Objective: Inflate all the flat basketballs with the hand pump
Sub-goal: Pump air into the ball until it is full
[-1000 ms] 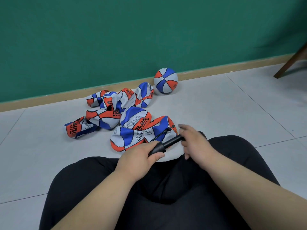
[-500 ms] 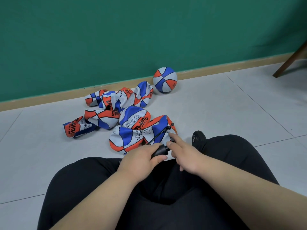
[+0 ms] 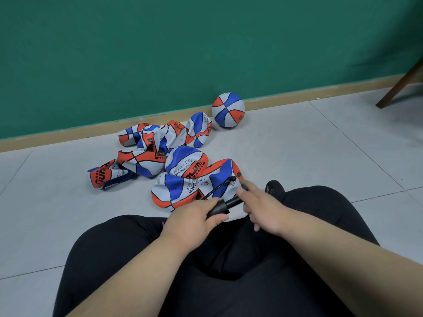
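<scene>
Hand pump (image 3: 225, 205), 12 o'clock over my lap: left hand (image 3: 196, 217), fingers wrapped round barrel; right hand (image 3: 263, 208) over handle, grip hidden. Hose (image 3: 217, 188) reaches nearest flat basketball (image 3: 219, 177), 12 o'clock. Step, likely: pumping; next needs full, steady strokes

The flat basketballs (image 3: 180, 167) heap across the middle of the floor (image 3: 297, 145), ahead of the knees (image 3: 320, 202); the hand pump (image 3: 225, 205) and its hose (image 3: 217, 188) cross the near gap. Floor lies open left of the heap and right, out to the chair leg (image 3: 399, 88).
</scene>
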